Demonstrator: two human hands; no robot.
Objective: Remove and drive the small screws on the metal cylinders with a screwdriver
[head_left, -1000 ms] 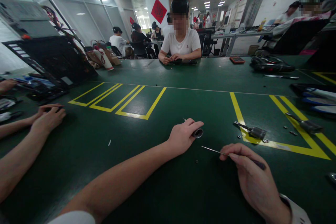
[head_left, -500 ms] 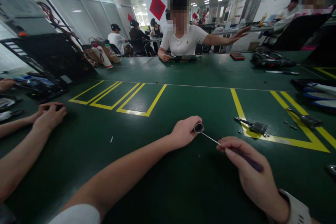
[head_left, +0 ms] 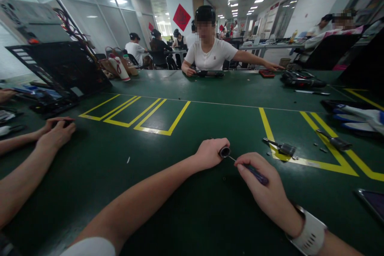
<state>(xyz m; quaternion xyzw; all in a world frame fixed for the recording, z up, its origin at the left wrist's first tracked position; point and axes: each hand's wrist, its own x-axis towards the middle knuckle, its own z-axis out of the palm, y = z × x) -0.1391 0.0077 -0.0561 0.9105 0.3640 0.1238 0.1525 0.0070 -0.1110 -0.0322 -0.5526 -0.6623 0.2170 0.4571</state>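
Note:
My left hand (head_left: 210, 154) is closed round a dark hollow cylinder (head_left: 221, 152), its round open end facing me. In my right hand (head_left: 261, 182) is a slim screwdriver (head_left: 258, 175) with a dark purple handle, pinched near the front. Its thin shaft points into the cylinder's mouth; the tip is hidden there. A tiny ring (head_left: 224, 179) lies on the table just below. To the right, a dark cylindrical part with a metal shaft (head_left: 286, 149) rests across yellow tape, beside small nut-like pieces (head_left: 295, 158). A similar part (head_left: 339, 143) lies farther right.
Yellow tape outlines (head_left: 156, 131) mark the green table (head_left: 180, 216). At left are a co-worker's hands (head_left: 61, 131) and a black panel (head_left: 51, 66). Gloves (head_left: 357, 118) and a dark-screened device (head_left: 372, 204) lie right. Another person (head_left: 207, 54) sits opposite.
My right hand and the screwdriver have moved left toward the cylinder, and less of the shaft shows. The person opposite has lowered an outstretched arm. The view has shifted slightly.

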